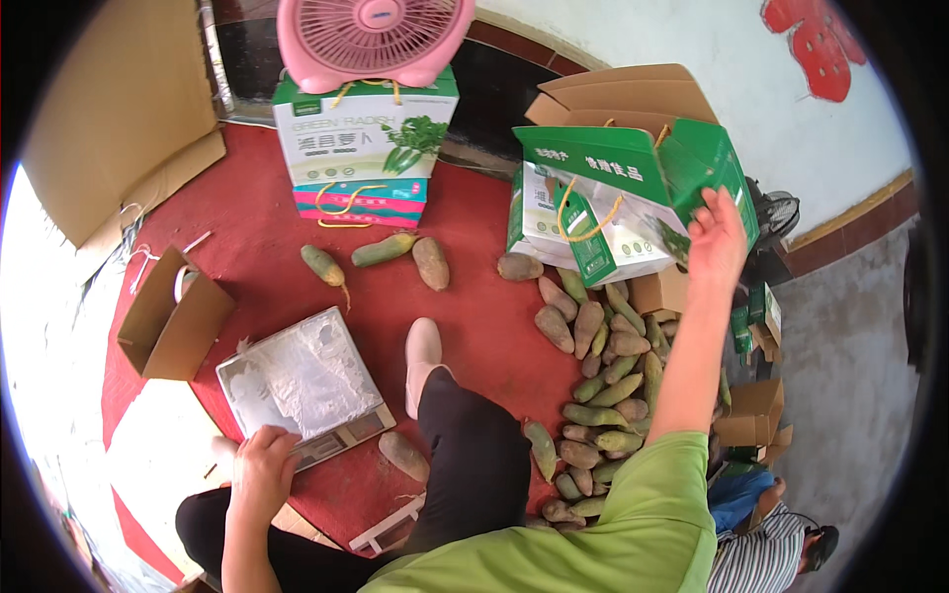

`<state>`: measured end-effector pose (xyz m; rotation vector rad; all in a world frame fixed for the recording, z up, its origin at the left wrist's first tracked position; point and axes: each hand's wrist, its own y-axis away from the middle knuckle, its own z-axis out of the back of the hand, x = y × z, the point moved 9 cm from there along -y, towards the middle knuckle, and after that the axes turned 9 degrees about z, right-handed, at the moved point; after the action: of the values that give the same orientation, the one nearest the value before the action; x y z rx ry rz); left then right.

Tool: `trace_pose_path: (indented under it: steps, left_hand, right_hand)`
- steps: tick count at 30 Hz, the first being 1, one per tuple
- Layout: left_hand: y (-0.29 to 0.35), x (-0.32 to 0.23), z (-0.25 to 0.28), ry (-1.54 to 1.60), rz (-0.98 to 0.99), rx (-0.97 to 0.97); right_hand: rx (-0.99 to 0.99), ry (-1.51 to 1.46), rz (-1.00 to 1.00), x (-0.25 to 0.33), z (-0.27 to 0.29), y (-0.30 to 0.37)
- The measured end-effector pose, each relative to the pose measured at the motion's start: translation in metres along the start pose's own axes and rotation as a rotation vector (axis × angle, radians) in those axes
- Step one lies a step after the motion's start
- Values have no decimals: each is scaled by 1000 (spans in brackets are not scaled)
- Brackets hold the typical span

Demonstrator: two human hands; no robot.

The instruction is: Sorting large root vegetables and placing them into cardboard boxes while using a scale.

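Note:
At the upper right, my right hand is closed on the green flap of a white and green radish carton. The carton's top stands open, and yellow cord handles hang at its side. On the left, my left hand rests beside the near edge of a flat scale; its fingers are loosely bent and apart, with nothing seen in them. The scale's plate is covered in wrinkled, whitish film. A pile of green and brownish radishes lies below the carton, partly hidden by my right arm.
A pink fan stands on a closed radish carton. Three radishes lie on the red mat; another radish is beside the scale. A brown box stands at left. A person in stripes is at lower right.

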<state>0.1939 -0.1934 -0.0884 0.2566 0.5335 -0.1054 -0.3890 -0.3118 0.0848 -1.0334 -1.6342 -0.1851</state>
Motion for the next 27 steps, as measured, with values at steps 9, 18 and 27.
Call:
trace_pose_path:
  steps: [9,18,27]
  left_hand:
    - [39,12,53,123,-6,-306]
    - [82,22,107,74,-25,-753]
    - [120,33,121,-6,-149,-809]
  right_hand:
    - [434,-180,-215,78,-59,110]
    - [703,-115,-550,11,-176,249]
    - [815,-103,-833,-73,-215,321]
